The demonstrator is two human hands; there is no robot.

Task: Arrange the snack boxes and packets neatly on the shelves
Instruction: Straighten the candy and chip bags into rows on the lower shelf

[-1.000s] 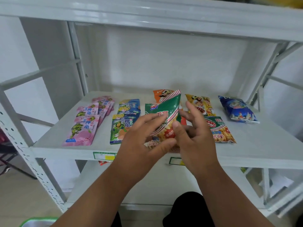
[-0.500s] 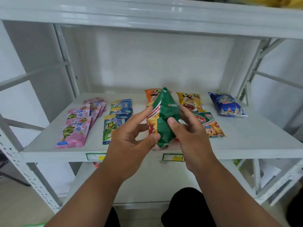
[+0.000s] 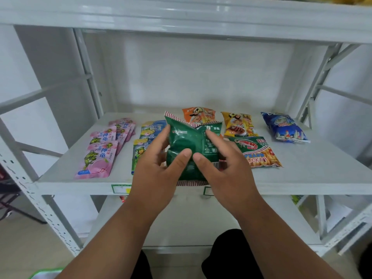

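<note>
- A dark green foil snack packet with red-and-white striped crimped ends (image 3: 191, 141) is held between both hands above the front edge of the white metal shelf board (image 3: 312, 174), its plain back side facing the camera
- The left hand (image 3: 159, 168) grips the packet's left side: its thumb presses the middle of the green foil and the fingers curl round behind the left edge
- The right hand (image 3: 223, 168) grips the right side: its thumb lies on the foil, tip almost meeting the left thumb, the forefinger rests higher on the packet's printed panel, and the other fingers are hidden behind it
- Left on the shelf lies a row of overlapping pink flat pouches with a green turtle print (image 3: 100, 156)
- Just beside them lie blue-and-yellow turtle pouches (image 3: 148, 133), partly hidden by the left hand
- Behind the held packet an orange cartoon-printed packet (image 3: 198, 114) lies near the back
- To its right lies a yellow cartoon-printed packet (image 3: 237, 124)
- In front of that one lies a green prawn cracker packet with a red shrimp picture (image 3: 257, 152), just beside the right hand
- Far right, apart from the others, lies a puffy blue packet (image 3: 283, 127)
</note>
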